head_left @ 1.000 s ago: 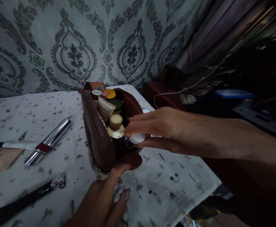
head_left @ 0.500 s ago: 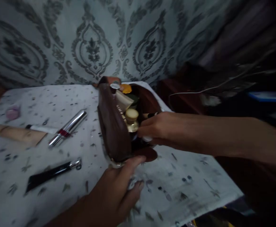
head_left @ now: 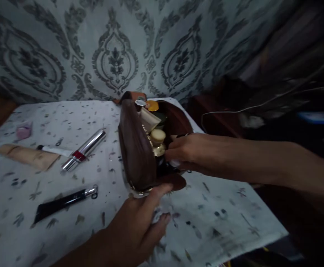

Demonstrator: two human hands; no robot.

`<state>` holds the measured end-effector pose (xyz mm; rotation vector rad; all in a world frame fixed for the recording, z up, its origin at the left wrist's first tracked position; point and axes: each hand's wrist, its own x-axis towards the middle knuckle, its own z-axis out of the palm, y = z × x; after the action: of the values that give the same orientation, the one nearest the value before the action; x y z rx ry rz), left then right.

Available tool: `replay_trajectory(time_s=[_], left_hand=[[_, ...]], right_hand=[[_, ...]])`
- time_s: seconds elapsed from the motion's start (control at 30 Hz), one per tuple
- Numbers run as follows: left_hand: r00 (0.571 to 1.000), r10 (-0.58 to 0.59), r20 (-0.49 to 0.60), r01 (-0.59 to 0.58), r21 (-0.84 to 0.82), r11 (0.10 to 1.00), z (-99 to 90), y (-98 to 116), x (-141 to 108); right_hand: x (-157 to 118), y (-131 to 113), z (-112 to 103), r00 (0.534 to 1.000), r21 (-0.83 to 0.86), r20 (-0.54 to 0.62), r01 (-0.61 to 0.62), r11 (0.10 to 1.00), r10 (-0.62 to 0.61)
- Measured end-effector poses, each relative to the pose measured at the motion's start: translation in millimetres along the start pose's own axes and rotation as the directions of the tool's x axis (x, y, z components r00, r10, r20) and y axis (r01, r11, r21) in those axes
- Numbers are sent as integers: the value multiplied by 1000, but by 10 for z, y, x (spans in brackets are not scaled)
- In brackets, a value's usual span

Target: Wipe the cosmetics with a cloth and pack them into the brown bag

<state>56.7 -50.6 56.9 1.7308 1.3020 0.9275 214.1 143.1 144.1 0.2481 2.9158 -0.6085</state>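
Observation:
A brown zippered bag (head_left: pixel 138 148) lies open on the patterned white cloth, holding several items, among them a gold-lidded jar (head_left: pixel 158 135), an orange round lid (head_left: pixel 152 105) and a beige tube (head_left: pixel 149 118). My right hand (head_left: pixel 182 150) reaches into the bag's right side with its fingers closed around a pale item that I cannot make out. At the bag's near end, my left hand (head_left: pixel 142 218) touches the brown flap with its forefinger, thumb and fingers apart, holding nothing.
Left of the bag lie a silver tube with a red band (head_left: pixel 84 149), a black tube (head_left: pixel 62 204), a tan tube (head_left: pixel 30 155), a thin white tube (head_left: pixel 55 150) and a pink item (head_left: pixel 23 131). Patterned fabric (head_left: pixel 117 55) hangs behind; a white cable (head_left: pixel 234 111) runs at right.
The view has shifted slightly, so the bag and tubes appear a little further right. Both hands stay nearly where they were, the right one still in the bag.

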Motion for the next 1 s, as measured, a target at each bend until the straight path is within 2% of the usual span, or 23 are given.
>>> replay_trajectory(time_s=[0.07,0.13,0.27,0.43,0.77,0.93,1.0], left_hand=[[999,22,-25,-22,2,1000,65,-74,-8],[999,2,-51,-1,15,1000,116,-118,-27],[989,-115,-92,122,73,990,152,-105,-89],[983,-149,-111,157,62,986,143,-61,-108],[989,-99,-108,99,-4,995,157,-41,-44],[971,-193,-138,198,30,980,146,8,-72],[976,-180,-122,184,20,983,144,9,-79]], right_hand=[[9,-88,-79,993,-71,110,-32,997,39],[33,-178,-148,989,-98,140,-39,994,52],[41,-256,-211,984,-95,171,-23,995,39],[-6,-200,-193,991,-54,137,14,998,-7],[4,-151,-134,994,-34,98,59,998,-56],[53,-161,-83,995,1,54,83,997,-83],[93,-170,-47,996,-5,43,77,997,-77]])
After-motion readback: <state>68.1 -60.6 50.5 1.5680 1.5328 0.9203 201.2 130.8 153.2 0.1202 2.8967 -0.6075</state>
